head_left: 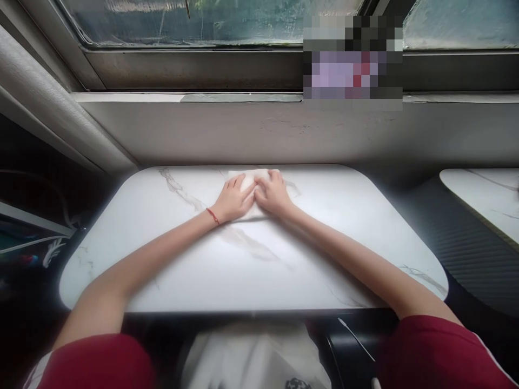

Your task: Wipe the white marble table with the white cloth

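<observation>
A folded white cloth (248, 182) lies on the white, marble-patterned table (194, 270), close to its far edge. My left hand (234, 199) rests flat on the left part of the cloth, fingers stretched forward and spread; a thin red bracelet (213, 216) circles that wrist. On the cloth's right part, my right hand (274, 193) has its fingers bent and pressed into the fabric, some over its far edge. The two hands nearly meet in the middle, thumbs towards each other. Part of the cloth is hidden beneath both hands.
Behind the table stands a pale wall (203, 127) with a window frame (194, 73) above; part of it is pixelated. Another marble-patterned surface (486, 189) is at the right. White cables (52, 251) hang at the left. Below the front edge a whitish fabric (251, 356) shows.
</observation>
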Demonstrator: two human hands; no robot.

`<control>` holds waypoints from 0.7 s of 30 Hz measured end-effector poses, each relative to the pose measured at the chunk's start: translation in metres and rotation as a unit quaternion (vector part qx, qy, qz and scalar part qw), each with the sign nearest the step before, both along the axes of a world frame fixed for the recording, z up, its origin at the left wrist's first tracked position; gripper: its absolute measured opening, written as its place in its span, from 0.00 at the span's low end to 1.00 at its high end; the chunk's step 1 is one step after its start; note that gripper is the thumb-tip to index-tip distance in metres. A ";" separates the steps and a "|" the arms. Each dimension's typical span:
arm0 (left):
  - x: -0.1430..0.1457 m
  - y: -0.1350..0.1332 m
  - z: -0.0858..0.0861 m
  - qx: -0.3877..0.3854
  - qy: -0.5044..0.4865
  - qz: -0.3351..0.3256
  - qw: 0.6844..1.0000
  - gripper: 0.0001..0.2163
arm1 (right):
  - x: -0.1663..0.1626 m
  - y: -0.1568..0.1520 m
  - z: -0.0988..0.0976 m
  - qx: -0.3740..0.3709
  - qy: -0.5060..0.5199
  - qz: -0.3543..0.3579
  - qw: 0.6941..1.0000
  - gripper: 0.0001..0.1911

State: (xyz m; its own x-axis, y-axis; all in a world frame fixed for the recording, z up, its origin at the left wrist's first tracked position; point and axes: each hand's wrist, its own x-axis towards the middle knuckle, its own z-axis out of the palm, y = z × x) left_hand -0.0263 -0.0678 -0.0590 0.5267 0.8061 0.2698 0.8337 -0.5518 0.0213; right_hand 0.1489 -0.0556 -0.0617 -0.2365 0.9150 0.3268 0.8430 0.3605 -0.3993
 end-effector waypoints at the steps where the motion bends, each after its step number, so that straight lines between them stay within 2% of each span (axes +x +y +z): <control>1: 0.000 -0.011 0.001 -0.003 0.003 -0.004 1.000 0.26 | 0.002 -0.010 0.001 -0.005 -0.002 0.006 1.000 0.25; 5: -0.003 -0.066 0.005 -0.009 0.002 -0.034 0.999 0.29 | 0.011 -0.064 -0.002 -0.007 -0.023 0.018 1.000 0.24; 9: -0.009 -0.128 0.009 0.003 0.001 -0.077 0.997 0.31 | 0.022 -0.135 -0.009 0.057 -0.065 0.054 0.995 0.24; 12: -0.012 -0.161 0.015 0.016 0.035 -0.097 0.995 0.31 | 0.026 -0.175 -0.009 0.103 -0.090 0.097 0.986 0.27; 14: -0.013 -0.171 0.020 0.026 0.067 -0.095 0.993 0.30 | 0.026 -0.186 -0.006 0.123 -0.092 0.114 0.982 0.33; 17: -0.012 -0.170 0.026 0.034 0.109 -0.081 0.990 0.26 | 0.020 -0.182 -0.001 0.125 -0.084 0.140 0.979 0.42; 21: -0.014 -0.157 0.024 0.047 0.124 -0.035 0.991 0.25 | 0.007 -0.154 -0.003 0.117 -0.058 0.227 0.965 0.43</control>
